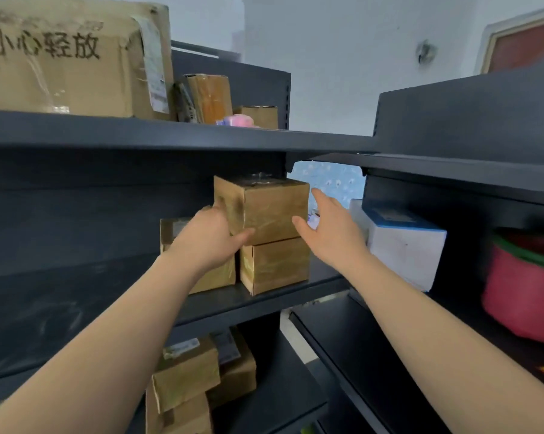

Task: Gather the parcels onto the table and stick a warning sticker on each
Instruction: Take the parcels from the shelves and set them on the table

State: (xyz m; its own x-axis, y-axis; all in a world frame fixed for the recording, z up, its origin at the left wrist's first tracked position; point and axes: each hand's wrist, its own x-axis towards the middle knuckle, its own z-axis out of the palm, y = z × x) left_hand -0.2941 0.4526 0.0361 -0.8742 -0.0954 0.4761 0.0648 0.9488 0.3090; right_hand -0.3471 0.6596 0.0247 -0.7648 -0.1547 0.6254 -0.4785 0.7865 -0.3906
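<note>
Top parcel (pixel 274 211) between hands | left hand (pixel 206 236) grips its left edge | right hand (pixel 330 227) spread, beside right edge

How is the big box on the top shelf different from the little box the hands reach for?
The big box is much larger than the little box. The big box has dark characters on its front; the little box is plain with shiny tape. The big box sits on the top shelf; the little box sits on another box. Nobody touches the big box; the left hand holds the little box. Both are brown cardboard.
</note>
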